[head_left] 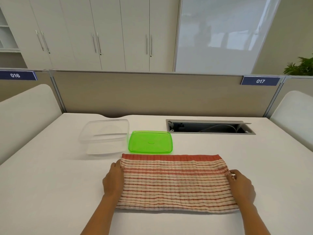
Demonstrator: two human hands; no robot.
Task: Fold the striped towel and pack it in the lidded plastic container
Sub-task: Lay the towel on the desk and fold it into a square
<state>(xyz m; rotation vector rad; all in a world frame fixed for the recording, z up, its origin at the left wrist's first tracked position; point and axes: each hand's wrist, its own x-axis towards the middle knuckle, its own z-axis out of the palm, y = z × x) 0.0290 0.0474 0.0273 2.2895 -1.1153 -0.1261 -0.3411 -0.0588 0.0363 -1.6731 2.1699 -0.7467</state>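
Both my hands pinch the striped towel (172, 182) on the table (50, 175): left fingers (118, 167) and right fingers (232, 174) grasping its short ends; clear container (105, 136) and green lid (150, 142) lie beyond it.

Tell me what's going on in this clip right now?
A person is partway through folding a striped towel on a white desk. The left hand holds its left edge and the right hand pinches its right edge; the towel lies flat as a long rectangle. Beyond it, the clear plastic container stands open and empty, with its green lid lying beside it on the desk. Nothing has been packed yet.
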